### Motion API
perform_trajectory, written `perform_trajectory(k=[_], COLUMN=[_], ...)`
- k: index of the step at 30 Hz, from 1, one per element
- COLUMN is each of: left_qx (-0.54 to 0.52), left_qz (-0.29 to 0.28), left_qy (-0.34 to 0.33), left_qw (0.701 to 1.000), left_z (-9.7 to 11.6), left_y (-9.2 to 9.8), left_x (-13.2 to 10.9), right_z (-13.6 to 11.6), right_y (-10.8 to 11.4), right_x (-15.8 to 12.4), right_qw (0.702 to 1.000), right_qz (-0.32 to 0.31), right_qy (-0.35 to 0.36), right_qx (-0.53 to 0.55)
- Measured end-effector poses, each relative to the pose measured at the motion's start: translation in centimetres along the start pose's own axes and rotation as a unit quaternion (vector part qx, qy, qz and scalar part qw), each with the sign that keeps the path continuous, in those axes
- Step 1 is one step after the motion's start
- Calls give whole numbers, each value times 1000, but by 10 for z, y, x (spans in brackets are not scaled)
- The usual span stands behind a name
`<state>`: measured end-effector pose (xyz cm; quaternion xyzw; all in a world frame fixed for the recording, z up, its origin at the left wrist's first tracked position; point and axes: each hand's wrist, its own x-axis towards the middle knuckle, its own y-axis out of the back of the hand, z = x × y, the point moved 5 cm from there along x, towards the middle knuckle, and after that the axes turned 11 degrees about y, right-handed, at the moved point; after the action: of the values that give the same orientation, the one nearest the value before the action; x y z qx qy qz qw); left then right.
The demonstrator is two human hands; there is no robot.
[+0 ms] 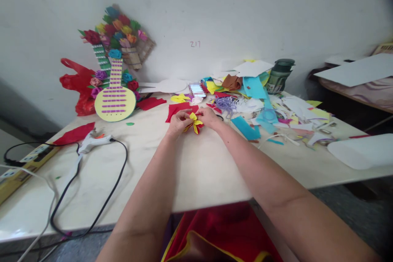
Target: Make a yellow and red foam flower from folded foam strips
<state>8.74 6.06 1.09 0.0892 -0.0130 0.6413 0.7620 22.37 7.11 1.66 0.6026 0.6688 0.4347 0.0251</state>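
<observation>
A small yellow and red paper flower (195, 123) is held between my two hands over the middle of the table. My left hand (180, 123) pinches its left side with closed fingers. On the upper right, the bent fingers of my right hand (207, 117) press at its petals. Just behind the hands lies a piece of red crepe paper (181, 109). Farther back is a yellow paper scrap (180, 98). The inner fingertips are partly hidden by the flower.
A white glue gun (93, 142) with a looping black cord lies left, near a power strip (27, 168). A yellow paper lute (115, 104) with flowers leans at the back left. Paper scraps (248, 127), purple yarn (225, 104) and a green bottle (281, 75) crowd the right.
</observation>
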Motion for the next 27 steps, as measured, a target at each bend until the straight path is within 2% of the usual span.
perform_trajectory(k=[14, 17, 22, 27], left_qx=[27, 22, 46, 16], left_qz=[3, 1, 9, -16], left_qy=[30, 15, -50, -54], left_qw=[999, 1000, 998, 998], left_z=[-1, -3, -6, -7], left_y=[-1, 0, 1, 1], left_x=[-1, 1, 6, 5], right_z=[-6, -5, -1, 4], right_y=[0, 0, 1, 2], right_x=[-2, -1, 0, -5], right_qw=[1000, 1000, 1000, 989], right_qz=[7, 9, 17, 22], right_qy=[-4, -6, -15, -68], right_qx=[3, 6, 16, 127])
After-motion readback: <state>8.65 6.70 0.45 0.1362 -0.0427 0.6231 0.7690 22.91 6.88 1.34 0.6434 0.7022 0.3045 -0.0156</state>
